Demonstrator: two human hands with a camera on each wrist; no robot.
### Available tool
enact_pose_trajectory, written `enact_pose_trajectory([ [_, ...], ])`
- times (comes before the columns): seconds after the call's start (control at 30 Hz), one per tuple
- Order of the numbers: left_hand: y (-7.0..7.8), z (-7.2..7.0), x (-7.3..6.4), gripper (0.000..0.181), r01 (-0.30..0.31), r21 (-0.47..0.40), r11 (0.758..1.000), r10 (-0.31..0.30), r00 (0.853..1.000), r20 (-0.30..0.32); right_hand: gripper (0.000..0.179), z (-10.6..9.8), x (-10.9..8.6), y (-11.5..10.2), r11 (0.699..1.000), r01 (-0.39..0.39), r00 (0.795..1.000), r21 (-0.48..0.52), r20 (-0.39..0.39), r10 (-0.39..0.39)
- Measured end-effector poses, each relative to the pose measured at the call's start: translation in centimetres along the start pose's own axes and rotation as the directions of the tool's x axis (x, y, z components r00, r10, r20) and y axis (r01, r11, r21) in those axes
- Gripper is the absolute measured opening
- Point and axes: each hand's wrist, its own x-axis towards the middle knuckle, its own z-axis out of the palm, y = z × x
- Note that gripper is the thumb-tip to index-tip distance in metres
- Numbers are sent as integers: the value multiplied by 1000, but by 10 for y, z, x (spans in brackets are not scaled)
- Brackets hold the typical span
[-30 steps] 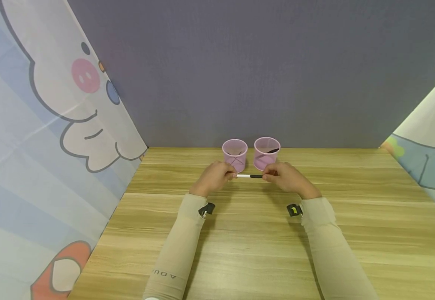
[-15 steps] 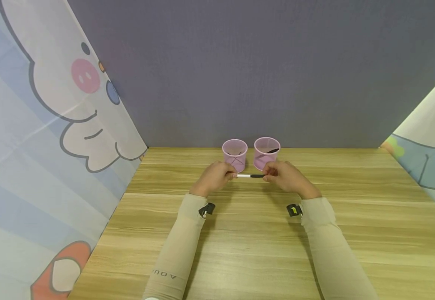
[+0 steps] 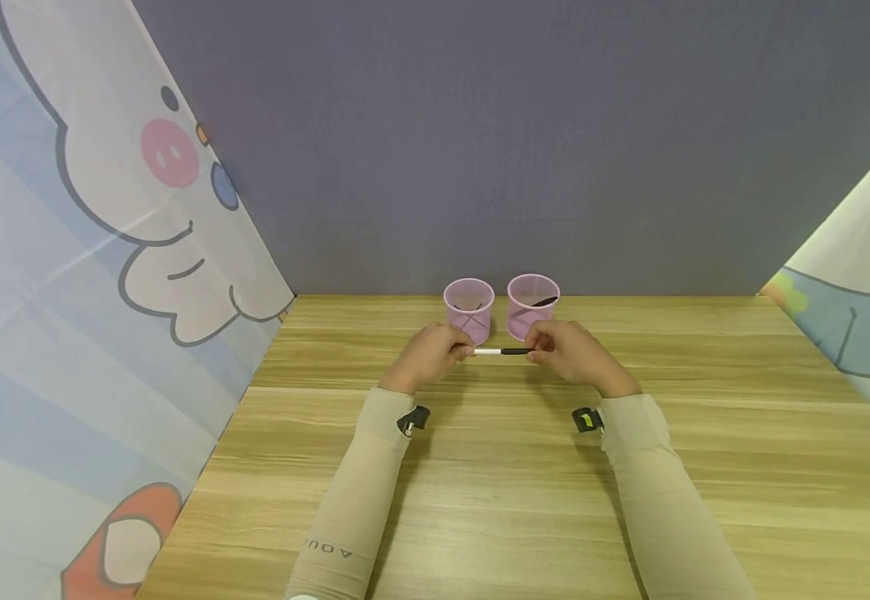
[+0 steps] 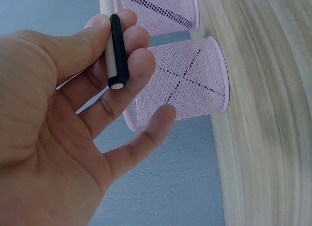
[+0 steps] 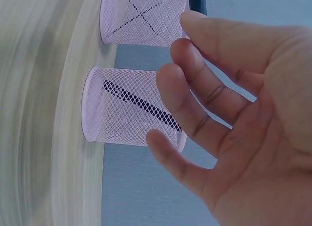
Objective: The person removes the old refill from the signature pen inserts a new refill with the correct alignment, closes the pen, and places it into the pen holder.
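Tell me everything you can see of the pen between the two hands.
The pen is slim and straight, apparently plastic, white toward the left hand and black toward the right hand. The left wrist view shows a black strip, perhaps a clip, along its white body and a black ring round its end. It is held crosswise, roughly level, above the table, before the two pink cups, pinched by both hands. Its far right end is hidden.

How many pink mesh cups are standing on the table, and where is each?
2. The left cup stands near the back of the table, just beyond the left hand; the right cup stands beside it, just beyond the right hand. No third shows.
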Motion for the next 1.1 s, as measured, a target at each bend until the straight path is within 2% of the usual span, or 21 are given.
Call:
enact_pose_trajectory([
  [0.3,-1,1,0,11,-5,-1,1000,5,1000,1,11,2,1,1,1000,-16,1000,7,8,15],
  [0.47,-2,1,0,12,-4,-1,1000,4,1000,0,5,2,1,1,1000,-17,1000,8,22,17],
  [0.77,-1,0,0,12,-18,3,1000,18,1000,-2,13,0,-1,0,999,-2,997,43,71,-1],
  [1.1,-1,0,0,12,-15,11,1000,15,1000,-1,12,0,-1,1,1000,16,998,25,65,-17],
])
